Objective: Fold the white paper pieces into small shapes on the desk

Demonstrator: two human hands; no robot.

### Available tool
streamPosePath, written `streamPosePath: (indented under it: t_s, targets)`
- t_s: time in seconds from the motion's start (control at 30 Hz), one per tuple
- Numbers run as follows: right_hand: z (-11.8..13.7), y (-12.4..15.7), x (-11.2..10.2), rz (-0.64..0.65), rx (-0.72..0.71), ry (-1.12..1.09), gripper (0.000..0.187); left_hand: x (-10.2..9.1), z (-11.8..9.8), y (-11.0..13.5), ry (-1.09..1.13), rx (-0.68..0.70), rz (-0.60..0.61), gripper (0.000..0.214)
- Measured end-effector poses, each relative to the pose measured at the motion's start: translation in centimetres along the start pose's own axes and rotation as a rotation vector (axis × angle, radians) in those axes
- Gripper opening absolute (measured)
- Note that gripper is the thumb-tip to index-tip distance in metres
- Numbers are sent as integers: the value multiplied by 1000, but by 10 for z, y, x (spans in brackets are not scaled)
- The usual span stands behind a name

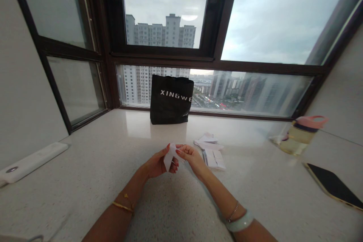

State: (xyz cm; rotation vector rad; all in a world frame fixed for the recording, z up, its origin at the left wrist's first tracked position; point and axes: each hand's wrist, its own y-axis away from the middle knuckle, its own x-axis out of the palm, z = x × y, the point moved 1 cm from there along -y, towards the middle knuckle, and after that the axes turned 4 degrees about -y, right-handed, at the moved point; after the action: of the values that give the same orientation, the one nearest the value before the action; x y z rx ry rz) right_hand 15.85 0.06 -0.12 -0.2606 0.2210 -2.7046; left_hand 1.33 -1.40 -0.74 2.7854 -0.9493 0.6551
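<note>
Above the speckled countertop, a small piece of white paper point(169, 157) is held up between both hands. My left hand point(159, 162) pinches it along one side, its thumb on top and the other fingers behind. On the paper's right side, my right hand point(190, 157) grips with thumb and forefinger, the rest of its fingers curled. The paper looks folded or bent, with one corner hanging down. Just right of my right hand lies a loose pile of white papers point(214, 159), some overlapping.
A black bag point(170, 102) with white lettering stands by the window. To the right are a bottle with a pink lid point(300, 136) and a dark phone point(334, 185). A white elongated device point(36, 162) lies at left. The pale speckled countertop point(99, 159) runs to the window frame.
</note>
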Motion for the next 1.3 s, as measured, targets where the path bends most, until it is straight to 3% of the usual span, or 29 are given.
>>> streamPosePath:
  t_s: [0.2, 0.33, 0.43, 0.57, 0.67, 0.9, 1.0, 1.1, 1.17, 1.3]
  targets:
    - [-12, -6, -3, -104, -103, 102, 31, 3, 1, -7, -84, -76, -90, 58]
    - [-21, -6, -3, -206, -191, 497, 26, 1, 4, -11, -135, -25, -175, 62]
    - [-21, -2, 2, -187, -280, 825, 28, 1, 6, -11, -204, 15, -238, 64]
    - [-19, 2, 6, -176, -297, 1052, 29, 1, 6, -11, -300, 54, -279, 68]
    - [-18, 0, 3, -182, -273, 1013, 27, 0, 5, -11, -397, 64, -286, 71]
    - [-6, -2, -12, -87, 18, 467, 34, 3, 11, -12, -463, 10, -121, 77]
    - [5, 15, -29, -124, 109, 388, 37, 3, 13, -12, -533, -18, -128, 77]
    - [12, 44, -61, -222, 157, 396, 37, -2, 7, -11, -770, 86, -336, 67]
    - [11, 64, -86, -265, 180, 479, 38, -5, 2, -9, -901, 200, -443, 59]
    - [2, 95, -123, -383, 216, 746, 36, -7, -1, -7, -1059, 310, -500, 50]
